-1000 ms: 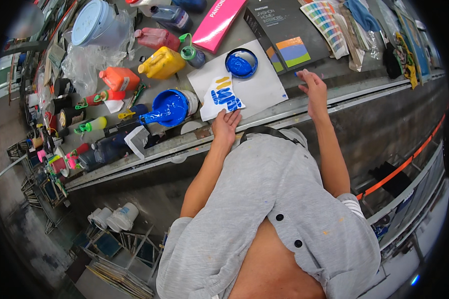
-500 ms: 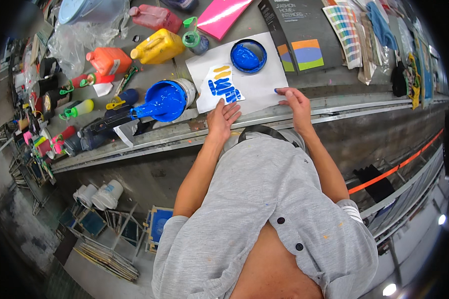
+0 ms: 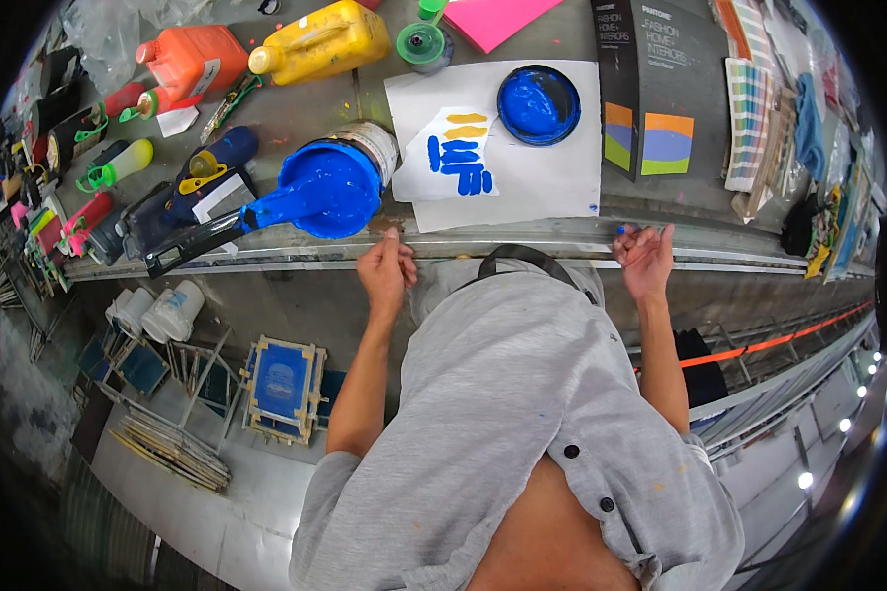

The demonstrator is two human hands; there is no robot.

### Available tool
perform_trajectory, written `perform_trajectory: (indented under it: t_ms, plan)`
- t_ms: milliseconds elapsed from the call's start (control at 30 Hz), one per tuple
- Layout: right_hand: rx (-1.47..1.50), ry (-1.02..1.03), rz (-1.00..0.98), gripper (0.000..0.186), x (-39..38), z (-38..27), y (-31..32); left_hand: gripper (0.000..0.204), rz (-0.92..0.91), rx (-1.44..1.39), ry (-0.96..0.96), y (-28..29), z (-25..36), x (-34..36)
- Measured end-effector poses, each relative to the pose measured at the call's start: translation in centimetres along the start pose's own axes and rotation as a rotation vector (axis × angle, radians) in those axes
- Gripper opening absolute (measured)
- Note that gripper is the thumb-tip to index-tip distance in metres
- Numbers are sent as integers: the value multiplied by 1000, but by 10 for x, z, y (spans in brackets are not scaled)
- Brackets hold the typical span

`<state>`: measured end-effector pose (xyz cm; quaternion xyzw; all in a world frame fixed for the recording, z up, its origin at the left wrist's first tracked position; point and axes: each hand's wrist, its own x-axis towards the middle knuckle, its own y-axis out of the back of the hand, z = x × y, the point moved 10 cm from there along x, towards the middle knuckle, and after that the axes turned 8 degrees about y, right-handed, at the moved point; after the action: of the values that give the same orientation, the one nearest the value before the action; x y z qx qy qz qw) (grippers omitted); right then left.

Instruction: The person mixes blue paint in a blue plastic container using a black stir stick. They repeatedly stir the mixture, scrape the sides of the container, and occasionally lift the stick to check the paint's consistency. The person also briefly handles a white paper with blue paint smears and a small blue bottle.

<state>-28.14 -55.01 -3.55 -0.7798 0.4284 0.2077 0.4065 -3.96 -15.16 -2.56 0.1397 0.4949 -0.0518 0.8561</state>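
Worktable, long, grey, metal-edged [image 3: 296, 113]; containers at its left end. Orange jug [image 3: 199, 65]. Yellow jug [image 3: 325, 43], lying on its side. Tub of blue paint [image 3: 376, 146]; blue-coated spatula [image 3: 271, 210] across its rim, black handle outward. Left hand [image 3: 386, 270]: at the table edge below the tub, fingers loosely bent, nothing seen in it. Paper scrap [image 3: 460, 155], yellow and blue strokes, lying on a larger white sheet [image 3: 554, 182]. Lid [image 3: 562, 98], blue-smeared, on the same sheet. Right hand [image 3: 646, 256]: fingers curled, blue at one fingertip; whether they pinch anything, cannot tell. Dark box [image 3: 665, 84]; colour chart [image 3: 747, 123].

Step, as judged: strokes laid, both hands off the scrap. Any further stroke calls for paint from tub or lid.
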Motion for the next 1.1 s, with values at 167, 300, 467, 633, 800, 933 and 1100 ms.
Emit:
perform_trajectory:
  t_ms: [167,300,467,633,800,933,1100]
  plan:
    - [-189,68,26,59,-2,3,3,23,59,187,-382,-2,6,-10]
    - [-147,82,69,58,-2,3,1,16,25,175,-410,-3,9,-12]
    - [-155,72,67,56,-3,4,3,13,-20,169,-386,-2,4,-9]
    - [-176,66,53,55,-3,4,-1,13,-47,175,-364,-4,5,-9]
    - [-199,64,42,55,-3,3,-2,11,-44,162,-344,-3,5,-10]
    - [-213,48,47,54,-4,4,-2,10,-37,160,-344,-3,6,-11]
    - [-223,57,39,53,-4,3,-4,10,-62,154,-353,-4,2,-9]
